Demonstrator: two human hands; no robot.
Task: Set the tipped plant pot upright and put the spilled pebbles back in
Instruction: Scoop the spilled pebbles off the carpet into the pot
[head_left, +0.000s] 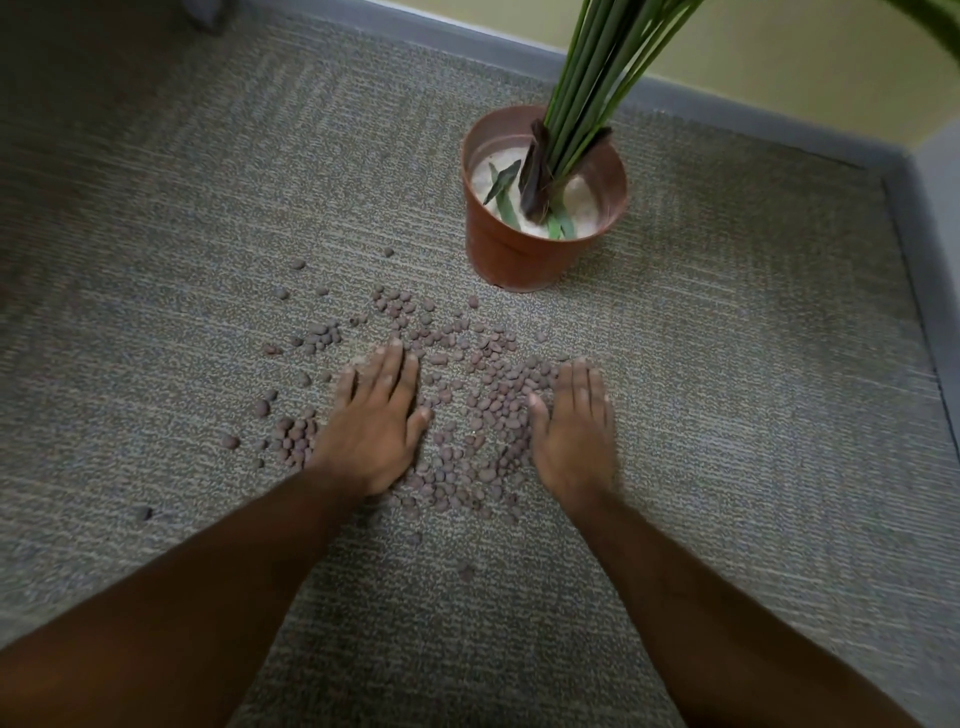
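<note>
Head view: a grey-flecked carpet (182, 218) fills most of the frame, edged at the far side by a grey baseboard (467, 44) under a pale yellow wall (779, 67). The pot (514, 254), a terracotta-coloured plastic one, stands upright on the carpet near the far right corner, mouth up, its long axis vertical. Inside it lies a pale, sandy fill (582, 200), from which a bundle of green stems (587, 88) rises up and to the right, out of frame, with a few short leaves lying at the base. No writing shows on the pot. The pebbles (493, 410), small and reddish-brown, lie scattered on the carpet just in front of the pot, none visible inside it. The left hand (374, 421) and right hand (571, 431) both lie flat, palms down, fingers straight, on either side of the thickest patch, gripping nothing.
</note>
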